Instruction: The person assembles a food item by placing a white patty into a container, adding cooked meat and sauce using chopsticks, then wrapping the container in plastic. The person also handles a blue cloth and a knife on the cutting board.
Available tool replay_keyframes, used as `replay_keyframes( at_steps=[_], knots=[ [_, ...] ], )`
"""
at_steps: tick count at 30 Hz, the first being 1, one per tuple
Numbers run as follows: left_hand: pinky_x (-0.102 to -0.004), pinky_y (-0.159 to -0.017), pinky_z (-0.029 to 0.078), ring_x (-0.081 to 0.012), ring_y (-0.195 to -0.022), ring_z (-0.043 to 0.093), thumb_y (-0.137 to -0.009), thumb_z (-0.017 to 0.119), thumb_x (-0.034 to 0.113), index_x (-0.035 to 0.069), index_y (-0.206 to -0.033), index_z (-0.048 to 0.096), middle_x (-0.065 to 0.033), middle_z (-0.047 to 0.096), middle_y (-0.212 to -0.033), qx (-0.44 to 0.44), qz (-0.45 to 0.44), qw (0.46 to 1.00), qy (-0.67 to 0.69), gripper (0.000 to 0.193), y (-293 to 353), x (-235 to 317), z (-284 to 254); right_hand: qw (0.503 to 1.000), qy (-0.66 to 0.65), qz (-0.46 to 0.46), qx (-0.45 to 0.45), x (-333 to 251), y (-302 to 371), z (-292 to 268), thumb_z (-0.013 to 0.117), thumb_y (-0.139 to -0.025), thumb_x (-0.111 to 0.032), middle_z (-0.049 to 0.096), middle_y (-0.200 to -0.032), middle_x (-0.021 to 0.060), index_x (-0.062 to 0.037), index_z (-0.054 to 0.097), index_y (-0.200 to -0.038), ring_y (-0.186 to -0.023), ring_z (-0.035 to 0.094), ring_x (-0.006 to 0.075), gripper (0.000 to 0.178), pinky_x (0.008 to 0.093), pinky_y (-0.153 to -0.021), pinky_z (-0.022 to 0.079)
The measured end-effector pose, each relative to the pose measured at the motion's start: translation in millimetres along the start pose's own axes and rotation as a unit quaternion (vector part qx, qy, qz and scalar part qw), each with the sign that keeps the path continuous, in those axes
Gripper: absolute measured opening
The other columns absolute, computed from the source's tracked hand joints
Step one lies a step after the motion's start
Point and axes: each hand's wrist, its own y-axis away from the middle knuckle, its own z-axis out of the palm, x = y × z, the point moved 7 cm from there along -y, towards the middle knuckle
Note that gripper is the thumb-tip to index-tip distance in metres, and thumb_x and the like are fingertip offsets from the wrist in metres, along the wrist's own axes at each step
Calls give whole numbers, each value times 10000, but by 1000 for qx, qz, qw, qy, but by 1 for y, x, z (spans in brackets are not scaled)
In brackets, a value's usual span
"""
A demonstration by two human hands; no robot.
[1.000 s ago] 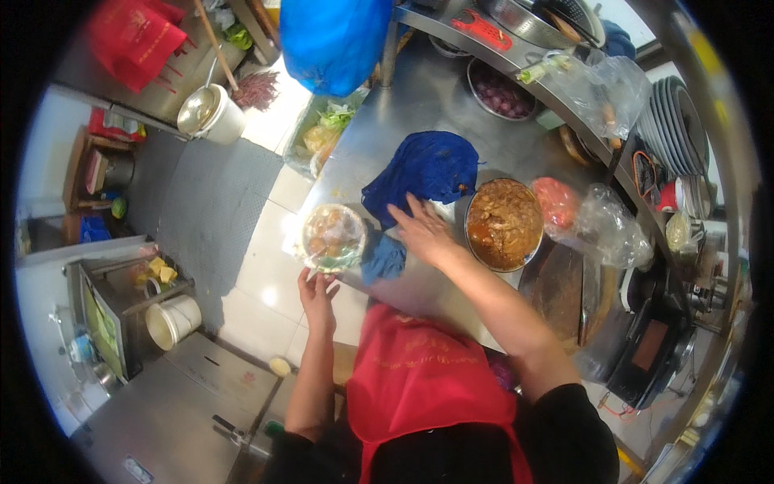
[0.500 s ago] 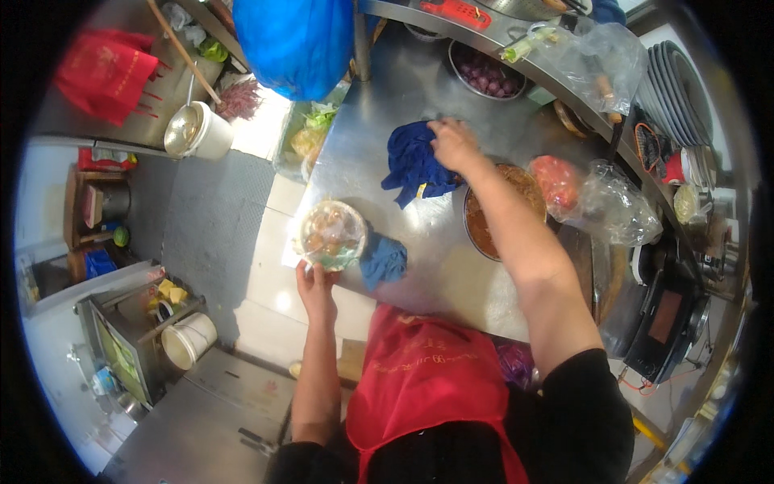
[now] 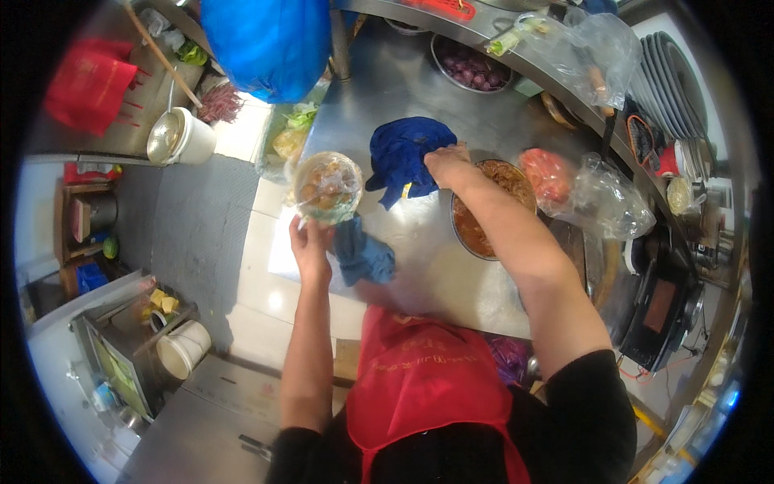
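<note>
My left hand grips the near rim of a clear plastic tub with brown pieces inside. The tub is over the left edge of the steel counter, next to a crumpled teal cloth. My right hand is closed at the right side of a bunched dark blue cloth on the counter; its fingertips are partly hidden. Under my right forearm stands a round bowl of reddish-brown food, partly covered by the arm.
A bowl of purple onions stands at the back, below a metal shelf. Bags of red stuff and clear plastic lie to the right. A large blue bag hangs at far left, and a white bucket stands beyond the floor.
The tub has moved away from me with my left hand. My right hand has shifted nearer along the dark blue cloth's right side. The whole view has slid slightly.
</note>
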Motion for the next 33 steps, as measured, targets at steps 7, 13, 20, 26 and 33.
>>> replay_keyframes(
  at_steps=[7, 13, 20, 26, 33],
  knots=[
    [-283, -827, 514, -160, -955, 607, -1040, 600, 150, 16, -1432, 438, -90, 638, -1111, 6, 32, 997, -67, 444, 48, -24, -23, 990, -121, -67, 11, 18, 7, -12, 738, -799, -151, 751, -1081, 125, -89, 740, -973, -1068, 704, 294, 186, 469, -929, 503],
    [-352, -975, 481, -239, -1095, 585, -1009, 603, 74, -17, -1380, 499, -156, 578, -1246, -8, 191, 935, -299, 396, 74, -33, -8, 946, -281, -151, 51, 61, 18, -32, 771, -735, -119, 724, -866, 119, -36, 673, -820, -833, 689, 248, 154, 389, -739, 530],
    [-471, -1073, 408, -427, -1234, 497, -921, 664, 77, 4, -1378, 501, -249, 536, -1322, -51, 243, 871, -425, 491, 81, -21, 25, 923, -316, -202, 82, 98, 79, -67, 736, -784, -100, 670, -763, 56, -29, 673, -859, -729, 630, 151, 122, 318, -672, 505],
    [-483, -1078, 416, -436, -1248, 490, -848, 712, 26, 34, -1385, 509, -243, 536, -1334, -81, 268, 838, -469, 575, 90, -21, 54, 948, -296, -114, -1, 104, 174, -40, 801, -857, -252, 709, -808, 71, -49, 739, -996, -807, 667, 178, 254, 317, -782, 536],
    [-460, -959, 495, -425, -1109, 582, -849, 718, 43, 54, -1296, 581, -222, 565, -1225, -138, 232, 846, -459, 468, 85, -25, 65, 928, -221, -73, 289, 81, 158, -61, 715, -922, -187, 726, -1016, 152, -12, 709, -1051, -974, 666, 337, 217, 440, -992, 466]
  ],
)
